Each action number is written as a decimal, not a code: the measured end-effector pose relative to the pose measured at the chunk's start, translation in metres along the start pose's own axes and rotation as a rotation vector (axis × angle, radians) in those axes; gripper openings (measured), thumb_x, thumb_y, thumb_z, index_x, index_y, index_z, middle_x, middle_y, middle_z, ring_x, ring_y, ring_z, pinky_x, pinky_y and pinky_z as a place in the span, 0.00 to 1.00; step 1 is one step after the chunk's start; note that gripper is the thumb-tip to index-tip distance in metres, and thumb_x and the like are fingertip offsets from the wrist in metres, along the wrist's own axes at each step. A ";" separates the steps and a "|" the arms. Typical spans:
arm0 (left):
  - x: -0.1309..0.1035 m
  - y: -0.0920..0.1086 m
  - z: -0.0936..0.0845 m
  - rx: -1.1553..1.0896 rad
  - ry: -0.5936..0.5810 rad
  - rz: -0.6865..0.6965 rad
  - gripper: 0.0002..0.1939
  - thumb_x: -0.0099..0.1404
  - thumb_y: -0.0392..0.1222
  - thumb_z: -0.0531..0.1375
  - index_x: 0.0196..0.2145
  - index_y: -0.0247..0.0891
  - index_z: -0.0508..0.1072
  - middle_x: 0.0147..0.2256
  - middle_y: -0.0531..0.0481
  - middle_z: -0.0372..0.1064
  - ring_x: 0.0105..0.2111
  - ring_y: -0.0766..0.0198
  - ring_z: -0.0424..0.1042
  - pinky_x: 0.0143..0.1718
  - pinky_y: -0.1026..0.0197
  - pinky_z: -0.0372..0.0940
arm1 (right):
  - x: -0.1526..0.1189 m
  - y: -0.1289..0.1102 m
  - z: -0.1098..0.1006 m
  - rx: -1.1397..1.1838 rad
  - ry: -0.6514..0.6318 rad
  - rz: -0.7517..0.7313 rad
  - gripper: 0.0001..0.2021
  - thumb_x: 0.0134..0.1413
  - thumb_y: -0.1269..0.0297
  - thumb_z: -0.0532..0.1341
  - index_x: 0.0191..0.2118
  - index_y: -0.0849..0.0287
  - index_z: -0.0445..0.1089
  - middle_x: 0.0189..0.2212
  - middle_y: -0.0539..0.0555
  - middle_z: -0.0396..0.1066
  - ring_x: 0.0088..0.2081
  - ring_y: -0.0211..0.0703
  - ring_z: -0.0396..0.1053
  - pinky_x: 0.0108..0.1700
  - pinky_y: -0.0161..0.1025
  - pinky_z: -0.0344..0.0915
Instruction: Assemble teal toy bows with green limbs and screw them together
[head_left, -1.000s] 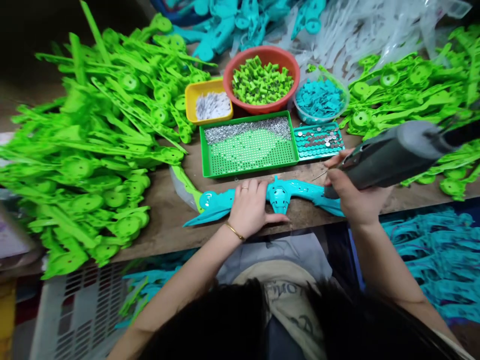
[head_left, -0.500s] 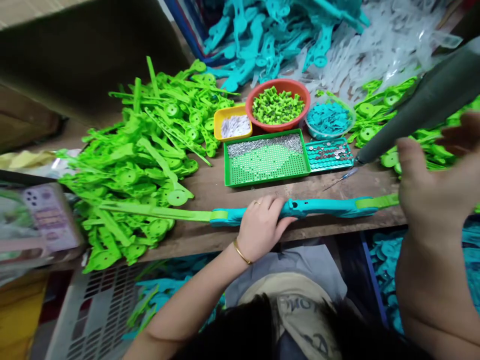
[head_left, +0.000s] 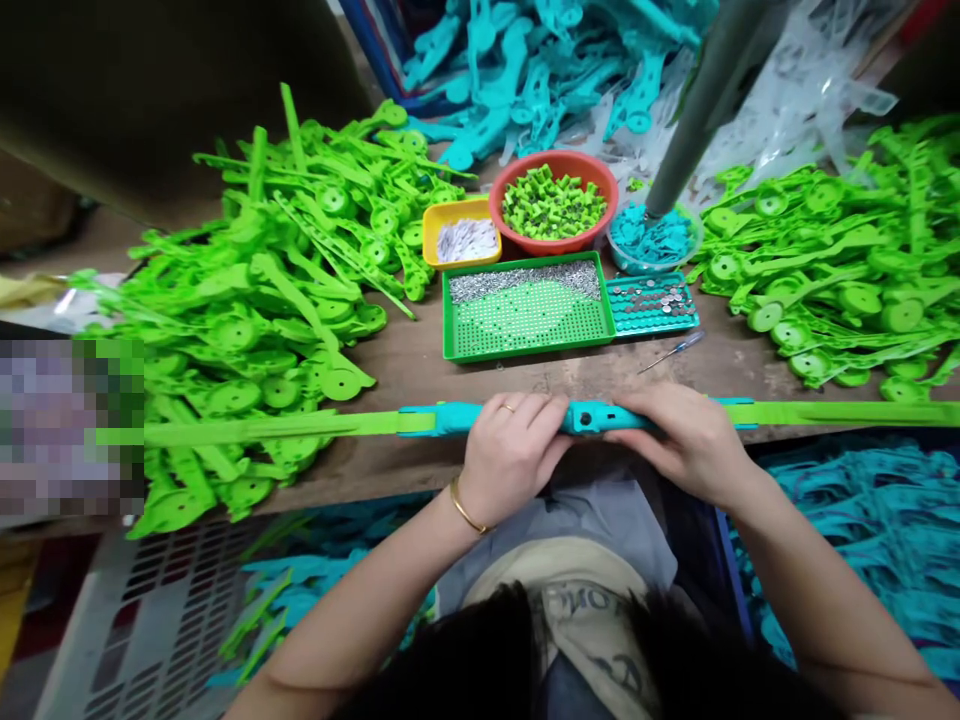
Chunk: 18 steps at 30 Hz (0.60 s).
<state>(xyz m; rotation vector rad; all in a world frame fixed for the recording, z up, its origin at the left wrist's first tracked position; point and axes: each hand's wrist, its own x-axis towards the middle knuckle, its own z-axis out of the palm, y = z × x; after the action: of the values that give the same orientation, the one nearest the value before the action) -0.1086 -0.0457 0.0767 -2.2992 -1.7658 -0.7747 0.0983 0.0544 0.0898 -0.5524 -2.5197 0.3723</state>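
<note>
A long teal plastic piece (head_left: 442,419) lies across the front of the wooden table. From its left end a green strip (head_left: 300,427) sticks out, and another green strip (head_left: 855,412) extends from the right end. My left hand (head_left: 514,445), with a ring and a gold bracelet, is wrapped round the teal piece left of the middle. Right of the middle, my right hand (head_left: 686,437) grips the same piece, fingers over the top and thumb at the near side. Between the hands a dark round hole shows in the teal surface.
Piles of green parts (head_left: 247,330) flank a green tray (head_left: 529,335) of metal pins, a teal tray (head_left: 652,318), a red bowl (head_left: 555,243) and a yellow tub (head_left: 461,260). A screwdriver (head_left: 679,346) lies near. A grey pole (head_left: 690,130) slants down behind.
My right hand has come in from the right and closed on the teal piece. The grey pole has swung left, over the bowl of teal parts. My left hand keeps its hold.
</note>
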 end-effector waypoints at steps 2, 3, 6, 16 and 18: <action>0.000 0.001 -0.003 0.006 0.013 0.000 0.12 0.71 0.42 0.55 0.44 0.30 0.73 0.36 0.44 0.77 0.36 0.56 0.73 0.38 0.55 0.64 | 0.001 -0.004 0.003 0.004 0.046 -0.007 0.11 0.61 0.58 0.62 0.44 0.60 0.71 0.34 0.54 0.78 0.34 0.42 0.75 0.37 0.39 0.71; 0.000 0.000 -0.005 0.018 0.018 0.006 0.12 0.71 0.41 0.56 0.44 0.30 0.73 0.36 0.44 0.77 0.36 0.55 0.73 0.38 0.55 0.64 | 0.002 -0.006 0.005 -0.003 0.066 -0.010 0.12 0.62 0.57 0.61 0.44 0.60 0.71 0.34 0.54 0.79 0.34 0.42 0.76 0.37 0.39 0.71; 0.000 -0.003 -0.012 0.072 0.018 0.037 0.11 0.70 0.39 0.56 0.44 0.30 0.73 0.36 0.43 0.76 0.36 0.55 0.73 0.38 0.55 0.64 | 0.001 -0.007 0.000 -0.066 0.077 -0.023 0.17 0.61 0.54 0.61 0.48 0.62 0.70 0.40 0.58 0.79 0.42 0.46 0.77 0.43 0.42 0.72; -0.006 -0.025 -0.015 0.060 0.000 -0.023 0.10 0.69 0.39 0.57 0.45 0.34 0.72 0.38 0.43 0.77 0.38 0.54 0.74 0.40 0.55 0.65 | -0.041 0.008 -0.075 -0.284 0.173 0.172 0.28 0.52 0.65 0.69 0.59 0.54 0.67 0.47 0.57 0.76 0.48 0.49 0.75 0.51 0.45 0.72; -0.008 -0.027 -0.013 0.052 -0.016 -0.033 0.10 0.68 0.39 0.57 0.45 0.35 0.73 0.38 0.43 0.77 0.39 0.54 0.74 0.40 0.55 0.64 | -0.051 0.004 -0.079 -0.246 0.333 0.226 0.25 0.50 0.70 0.70 0.55 0.52 0.71 0.42 0.54 0.77 0.43 0.45 0.76 0.47 0.42 0.72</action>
<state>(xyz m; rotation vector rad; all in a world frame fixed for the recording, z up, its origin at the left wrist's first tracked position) -0.1391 -0.0497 0.0787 -2.2551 -1.8132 -0.7087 0.1819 0.0463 0.1309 -0.9183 -2.1979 0.0414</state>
